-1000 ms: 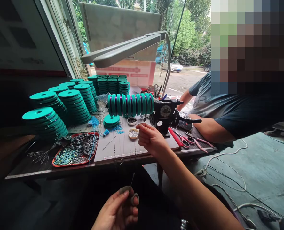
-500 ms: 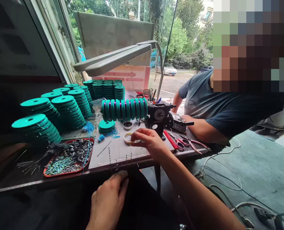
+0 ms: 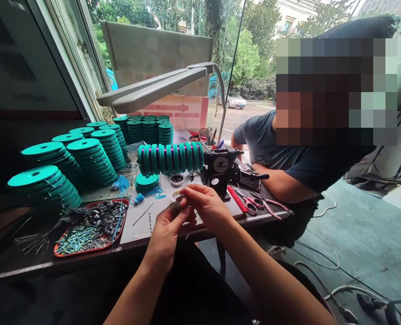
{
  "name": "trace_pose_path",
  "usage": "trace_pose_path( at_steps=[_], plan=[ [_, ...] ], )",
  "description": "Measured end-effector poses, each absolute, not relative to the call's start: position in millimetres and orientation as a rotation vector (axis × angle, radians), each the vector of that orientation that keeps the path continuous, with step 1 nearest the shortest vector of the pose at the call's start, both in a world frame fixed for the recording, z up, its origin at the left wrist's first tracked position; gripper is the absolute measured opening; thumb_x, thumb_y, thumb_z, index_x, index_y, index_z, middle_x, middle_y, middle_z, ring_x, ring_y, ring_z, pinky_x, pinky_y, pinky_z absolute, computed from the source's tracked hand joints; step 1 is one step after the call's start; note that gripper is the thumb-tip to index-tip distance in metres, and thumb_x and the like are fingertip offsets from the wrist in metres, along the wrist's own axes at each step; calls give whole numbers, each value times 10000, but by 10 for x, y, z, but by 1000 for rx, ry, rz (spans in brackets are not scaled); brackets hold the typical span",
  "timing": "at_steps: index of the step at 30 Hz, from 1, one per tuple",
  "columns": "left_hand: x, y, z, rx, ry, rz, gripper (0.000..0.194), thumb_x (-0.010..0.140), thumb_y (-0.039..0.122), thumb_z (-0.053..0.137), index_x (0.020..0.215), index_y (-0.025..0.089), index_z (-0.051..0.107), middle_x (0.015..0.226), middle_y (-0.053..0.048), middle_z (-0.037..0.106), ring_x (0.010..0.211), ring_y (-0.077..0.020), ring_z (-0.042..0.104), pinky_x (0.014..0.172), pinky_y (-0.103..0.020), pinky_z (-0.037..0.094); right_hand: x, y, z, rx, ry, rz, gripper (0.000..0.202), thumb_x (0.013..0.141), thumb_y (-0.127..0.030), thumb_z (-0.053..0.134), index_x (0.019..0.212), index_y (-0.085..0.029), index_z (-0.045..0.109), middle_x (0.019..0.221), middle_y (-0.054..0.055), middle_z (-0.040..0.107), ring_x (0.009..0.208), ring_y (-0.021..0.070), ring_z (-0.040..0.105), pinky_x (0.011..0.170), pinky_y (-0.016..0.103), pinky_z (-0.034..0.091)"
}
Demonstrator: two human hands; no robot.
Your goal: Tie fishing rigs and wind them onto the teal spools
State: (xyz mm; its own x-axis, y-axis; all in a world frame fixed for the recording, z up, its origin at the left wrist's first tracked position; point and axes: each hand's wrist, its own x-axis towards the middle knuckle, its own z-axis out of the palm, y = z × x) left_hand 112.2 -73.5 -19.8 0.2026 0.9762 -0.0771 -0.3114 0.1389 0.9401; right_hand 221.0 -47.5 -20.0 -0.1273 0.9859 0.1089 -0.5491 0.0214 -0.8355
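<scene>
My left hand (image 3: 169,225) and my right hand (image 3: 205,205) meet over the front of the white board (image 3: 137,228). Both pinch with thumb and forefinger, their fingertips almost touching; whatever lies between them is too small to make out. Just behind the fingertips, partly covered by them, is a small dish of white beads (image 3: 176,196). A dish of dark beads (image 3: 177,179) stands farther back. Above them a row of teal spools (image 3: 170,158) sits on the shaft of a black hand-cranked winder (image 3: 221,167).
Stacks of teal spools (image 3: 92,162) fill the table's left side. A red tray (image 3: 90,228) holds dark weights and small coloured pieces. Scissors (image 3: 249,205) and pink-handled pliers (image 3: 271,208) lie at the right. A co-worker (image 3: 264,140) leans on the table there. A lamp (image 3: 163,88) arches overhead.
My left hand has risen from below the table edge to meet my right hand. My right hand has come slightly down and left from above the white beads. The view has shifted slightly.
</scene>
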Motion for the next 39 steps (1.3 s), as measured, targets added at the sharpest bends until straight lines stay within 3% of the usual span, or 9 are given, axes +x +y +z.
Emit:
trace_pose_path(
  at_steps=[4, 8, 12, 15, 22, 39],
  plan=[
    [999, -815, -137, 878, 900, 1022, 198, 631, 311, 710, 792, 204, 668, 693, 21, 615, 643, -111, 553, 657, -269, 484, 2108, -463, -157, -544, -819, 1574, 189, 616, -303, 708, 683, -143, 635, 446, -36, 532, 564, 119, 571, 513, 201, 390],
    [924, -945, -247, 849, 935, 898, 152, 621, 277, 722, 605, 154, 633, 585, 7, 604, 572, -105, 532, 581, -234, 461, 2112, -466, -155, -503, -794, 1558, 171, 634, -287, 699, 674, -140, 621, 384, -94, 416, 407, 60, 477, 576, 232, 444],
    [836, -1097, -378, 738, 952, 826, 153, 626, 276, 722, 659, 154, 636, 628, -6, 632, 594, -112, 555, 621, -259, 477, 2143, -481, -178, -476, -757, 1637, 156, 665, -267, 685, 698, -138, 603, 395, -112, 329, 364, 33, 370, 461, 195, 413],
    [778, -1185, -427, 598, 901, 751, 159, 626, 266, 728, 669, 158, 620, 614, -7, 630, 551, -106, 555, 536, -227, 451, 2141, -485, -187, -451, -748, 1651, 139, 686, -249, 671, 705, -132, 597, 400, -114, 287, 359, 24, 317, 404, 161, 352],
    [734, -1288, -501, 510, 865, 727, 130, 661, 239, 708, 700, 155, 617, 631, -24, 652, 554, -114, 590, 469, -190, 404, 2135, -477, -198, -457, -761, 1654, 131, 701, -243, 661, 710, -135, 589, 422, -108, 274, 372, 25, 292, 403, 159, 332],
    [709, -1311, -553, 521, 913, 726, 113, 698, 221, 681, 781, 147, 658, 693, -54, 698, 577, -122, 619, 567, -225, 470, 2152, -467, -181, -484, -754, 1643, 149, 682, -262, 670, 698, -140, 586, 418, -112, 260, 368, 25, 269, 400, 166, 327]
  ],
)
